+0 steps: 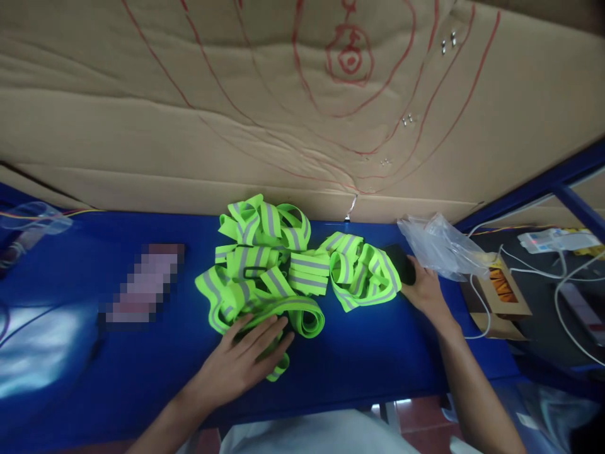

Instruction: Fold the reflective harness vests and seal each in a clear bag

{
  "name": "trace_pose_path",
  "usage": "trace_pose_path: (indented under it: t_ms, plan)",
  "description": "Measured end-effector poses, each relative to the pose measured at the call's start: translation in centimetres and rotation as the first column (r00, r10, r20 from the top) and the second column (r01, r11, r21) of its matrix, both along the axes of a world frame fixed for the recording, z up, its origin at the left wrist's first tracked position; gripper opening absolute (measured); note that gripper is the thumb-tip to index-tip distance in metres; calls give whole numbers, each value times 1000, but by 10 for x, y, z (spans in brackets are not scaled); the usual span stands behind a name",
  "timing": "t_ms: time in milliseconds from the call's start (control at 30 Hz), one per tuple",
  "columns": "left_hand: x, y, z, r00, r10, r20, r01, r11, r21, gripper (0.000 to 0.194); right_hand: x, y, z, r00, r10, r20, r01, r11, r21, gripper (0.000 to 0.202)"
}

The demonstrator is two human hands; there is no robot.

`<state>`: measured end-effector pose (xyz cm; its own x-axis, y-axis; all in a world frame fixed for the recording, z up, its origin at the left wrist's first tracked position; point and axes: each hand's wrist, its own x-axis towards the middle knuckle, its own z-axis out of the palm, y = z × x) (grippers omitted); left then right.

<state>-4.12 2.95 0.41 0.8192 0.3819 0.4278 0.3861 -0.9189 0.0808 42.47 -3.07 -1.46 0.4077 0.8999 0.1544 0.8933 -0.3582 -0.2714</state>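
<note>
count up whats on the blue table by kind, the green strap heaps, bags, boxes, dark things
green reflective strap heaps: 2, the big heap under the left hand and the small heap
clear plastic bag: 1
cardboard box: 1
black object at the right hand: 1
total: 5

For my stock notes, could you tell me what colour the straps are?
The straps are neon green with grey stripes; head view.
</note>
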Motion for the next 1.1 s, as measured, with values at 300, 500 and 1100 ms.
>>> trace_pose_path:
  t_ms: [300, 500, 1100]
  plan:
    - [-16, 14, 19, 995, -22, 96, 33, 993, -109, 57, -148, -10, 29, 946, 277, -171, -277, 961, 19, 68]
    - [-14, 27, 19, 992, 88, 88, -79, 992, -99, 37, -186, 17, 27, 903, 322, -285, -315, 946, 72, 72]
    - [-14, -28, 27, 814, 489, 314, -436, 871, -225, 31, -202, -48, 52, 916, 316, -248, -136, 825, 548, 44]
